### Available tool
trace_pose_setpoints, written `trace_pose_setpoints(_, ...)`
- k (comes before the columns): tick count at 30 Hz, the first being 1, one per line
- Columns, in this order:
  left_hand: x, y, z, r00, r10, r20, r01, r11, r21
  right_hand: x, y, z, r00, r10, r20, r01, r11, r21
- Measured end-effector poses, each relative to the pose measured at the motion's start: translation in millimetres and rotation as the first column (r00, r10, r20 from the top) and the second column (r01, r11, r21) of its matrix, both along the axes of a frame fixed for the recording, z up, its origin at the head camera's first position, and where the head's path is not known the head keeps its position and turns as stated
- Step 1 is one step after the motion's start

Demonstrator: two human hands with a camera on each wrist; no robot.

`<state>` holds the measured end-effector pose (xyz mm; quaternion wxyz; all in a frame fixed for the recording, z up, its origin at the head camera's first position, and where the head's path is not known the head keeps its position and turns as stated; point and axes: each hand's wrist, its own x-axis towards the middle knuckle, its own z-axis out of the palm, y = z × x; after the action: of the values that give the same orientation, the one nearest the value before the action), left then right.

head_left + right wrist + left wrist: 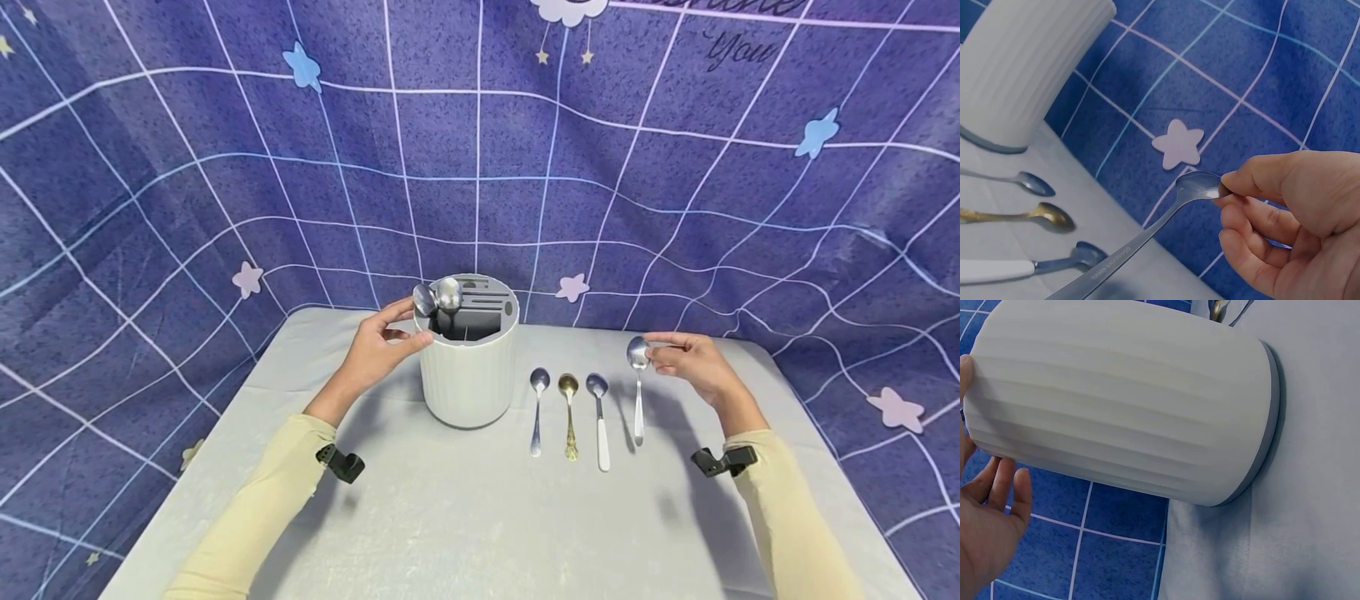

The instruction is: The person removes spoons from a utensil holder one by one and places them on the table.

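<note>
A silver spoon [1138, 240] is in the right of the head frame, its bowl up and its handle pointing down; whether the handle's tip touches the table cannot be told. The right hand [693, 364] pinches the edge of the bowl between thumb and index finger, the other fingers curled in below.

Left of it, three spoons lie side by side, bowls toward the top of the frame: a white-handled spoon [602, 435], a gold spoon [568, 384] with an ornate handle, and a plain silver teaspoon [540, 380].

Near the centre stands a white ribbed utensil holder [468, 383], upright, with a grey slotted top. Two metal spoons [449, 294] stand in its left part, bowls up. The left hand [377, 343] grips the holder's upper left side, thumb on the near side and apart from the fingers, which curve toward the back.

A pale cloth [420, 521] covers the table. Behind, a blue-purple curtain [442, 212] with grid lines and stars fills the upper frame.
</note>
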<state>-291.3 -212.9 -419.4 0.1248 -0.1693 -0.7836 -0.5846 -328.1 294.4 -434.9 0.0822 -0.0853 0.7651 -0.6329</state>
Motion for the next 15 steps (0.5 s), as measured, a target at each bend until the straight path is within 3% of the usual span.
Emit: trace_pose_setpoints(15,-0.4,-0.4,-1.3,1.000,0.000,-0.006,0.000,1.000,0.006,-0.3,7,-28.3,0.999,-0.031,0.044,0.029,0.999,0.026)
